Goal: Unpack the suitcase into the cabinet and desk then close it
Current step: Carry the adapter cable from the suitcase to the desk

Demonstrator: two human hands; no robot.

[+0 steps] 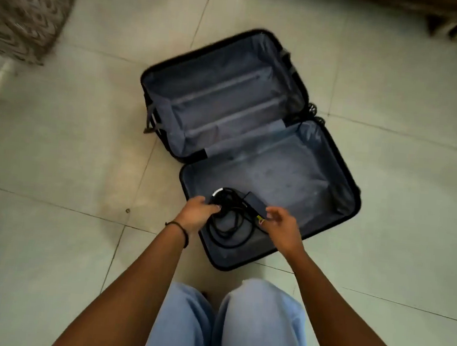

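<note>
Suitcase [277,172], a hard black shell lined with slack grey fabric, lies open in 2 halves on glossy pale floor tiles [85,145]. The left hand [198,210] curls round a loose coil of thin black cable [226,237], whose loops droop below the grasp into the near half. Just right of it, the right hand [283,225] pinches a flat, rectangular black adapter [255,206] at its yellow-labelled end. A thin dark band [181,228] circles the left wrist.

1 view only: a wide-angle camera on the person's head, looking forward and steeply down. The left hand [197,212] and right hand [283,226] sit close below it, mid-frame; the suitcase [277,172] lies just beyond them, the knees [258,309] nearer.
</note>
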